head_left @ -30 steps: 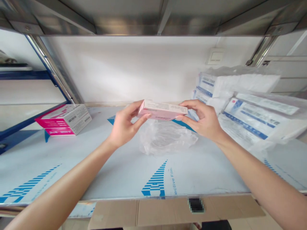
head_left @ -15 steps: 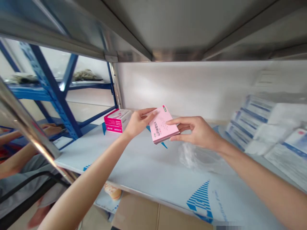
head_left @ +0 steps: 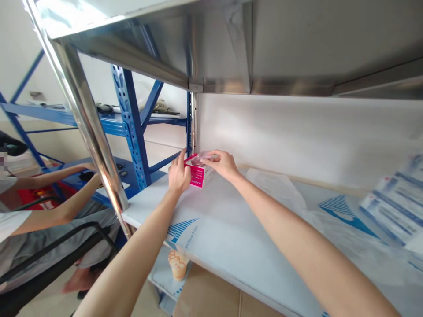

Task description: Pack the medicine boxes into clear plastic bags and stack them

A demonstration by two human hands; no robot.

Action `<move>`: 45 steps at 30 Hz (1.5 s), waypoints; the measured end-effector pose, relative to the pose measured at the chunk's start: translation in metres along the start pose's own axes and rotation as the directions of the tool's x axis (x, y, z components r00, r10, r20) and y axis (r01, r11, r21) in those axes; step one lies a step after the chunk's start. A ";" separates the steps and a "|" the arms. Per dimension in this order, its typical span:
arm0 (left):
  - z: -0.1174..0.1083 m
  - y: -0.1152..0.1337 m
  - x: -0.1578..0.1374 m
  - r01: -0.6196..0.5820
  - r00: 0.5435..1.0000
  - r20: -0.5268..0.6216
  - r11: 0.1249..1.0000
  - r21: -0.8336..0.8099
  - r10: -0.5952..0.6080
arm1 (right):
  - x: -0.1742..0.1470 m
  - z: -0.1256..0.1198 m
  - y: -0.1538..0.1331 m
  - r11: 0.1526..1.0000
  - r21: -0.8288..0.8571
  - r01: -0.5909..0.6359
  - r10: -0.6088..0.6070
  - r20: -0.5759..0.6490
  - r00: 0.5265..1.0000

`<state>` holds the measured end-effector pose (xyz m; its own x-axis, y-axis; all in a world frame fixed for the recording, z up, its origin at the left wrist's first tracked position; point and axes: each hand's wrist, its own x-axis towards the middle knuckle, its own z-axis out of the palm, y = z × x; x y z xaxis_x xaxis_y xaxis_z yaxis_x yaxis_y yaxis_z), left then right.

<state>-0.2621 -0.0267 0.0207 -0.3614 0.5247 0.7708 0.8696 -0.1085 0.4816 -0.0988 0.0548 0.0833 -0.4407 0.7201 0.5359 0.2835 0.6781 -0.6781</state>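
On the shelf by the back left post stands a small stack of magenta and white medicine boxes [head_left: 197, 180]. My right hand [head_left: 224, 164] pinches a pale pink medicine box [head_left: 205, 155] at the top of this stack; its outline is blurred and partly covered by my fingers. Against the stack's left front side rests my left hand [head_left: 180, 176], its index finger stretched upward and other fingers partly hidden. It appears to steady the boxes and grips nothing visible.
Crumpled clear plastic wrap [head_left: 280, 189] lies right of my arms, with blue and white boxes [head_left: 395, 207] beyond. A metal shelf [head_left: 297, 48] hangs overhead. A shiny post [head_left: 87, 123] and a seated person [head_left: 56, 215] are at left. Below are a cup [head_left: 178, 264] and cardboard [head_left: 214, 295].
Both hands have moved to the stack at the back left, and the pale pink box has gone there with my right hand. My left hand has let go of it. The view has turned left.
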 end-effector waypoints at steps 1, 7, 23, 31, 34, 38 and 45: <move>0.002 0.000 -0.002 -0.019 0.999 0.043 1.000 -0.020 0.019 | 0.001 0.010 0.003 1.000 -0.012 -0.016 0.015 -0.004 1.000; 0.003 0.009 -0.005 -0.009 0.997 0.076 0.998 -0.069 0.014 | 0.005 0.036 0.011 1.000 0.006 -0.027 0.027 0.025 0.999; 0.001 0.065 -0.019 -0.605 0.795 0.135 0.789 0.105 0.591 | -0.080 -0.159 -0.008 0.998 -0.061 0.017 0.001 0.277 0.961; 0.031 0.201 -0.050 -0.548 0.437 0.427 0.610 -0.572 0.792 | -0.156 -0.297 0.048 0.992 -0.120 -0.049 0.087 0.336 0.938; 0.052 0.239 -0.064 -0.506 0.343 0.521 0.621 -0.599 0.782 | -0.179 -0.301 0.057 0.996 -0.091 0.010 0.034 0.471 0.881; 0.078 0.257 -0.075 -0.454 0.341 0.523 0.624 -0.636 0.781 | -0.197 -0.288 0.057 0.987 -0.153 0.050 0.017 0.406 0.914; 0.091 0.254 -0.077 -0.335 0.436 0.428 0.584 -0.740 0.792 | -0.196 -0.288 0.061 0.968 0.174 -0.183 0.183 0.018 0.983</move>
<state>0.0172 -0.0174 0.0461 0.6751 0.5039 0.5388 0.3798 -0.8635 0.3317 0.2504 -0.0033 0.0818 -0.3971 0.8290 0.3938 0.2067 0.4988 -0.8417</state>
